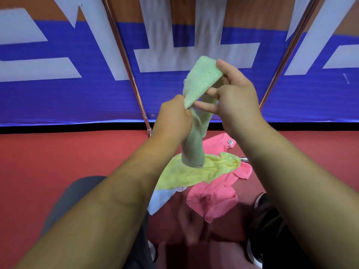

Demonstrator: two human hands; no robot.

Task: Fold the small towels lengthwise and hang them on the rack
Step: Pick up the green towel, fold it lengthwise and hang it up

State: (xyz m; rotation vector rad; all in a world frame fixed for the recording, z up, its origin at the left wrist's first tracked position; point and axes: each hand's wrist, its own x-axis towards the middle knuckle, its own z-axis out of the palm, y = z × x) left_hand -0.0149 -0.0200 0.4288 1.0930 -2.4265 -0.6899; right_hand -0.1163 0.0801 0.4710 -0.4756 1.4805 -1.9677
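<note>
Left hand point(172, 115) is gripping the green towel point(202, 82) at its lower edge, fingers curled tight. Right hand point(233, 92) is pinching its upper corner, remaining fingers point(206, 106) spread. Towel is hanging mid-air above the yellow towel point(204, 171) and pink towel point(213, 200).

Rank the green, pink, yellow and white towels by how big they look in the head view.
Largest: pink towel and green towel, alike, and green is held nearer the camera, so unsure. Then yellow towel. Smallest: white towel, partly covered.

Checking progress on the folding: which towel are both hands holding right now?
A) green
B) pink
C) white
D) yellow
A: the left hand and the right hand both pinch the green towel, held up in the air.
</note>
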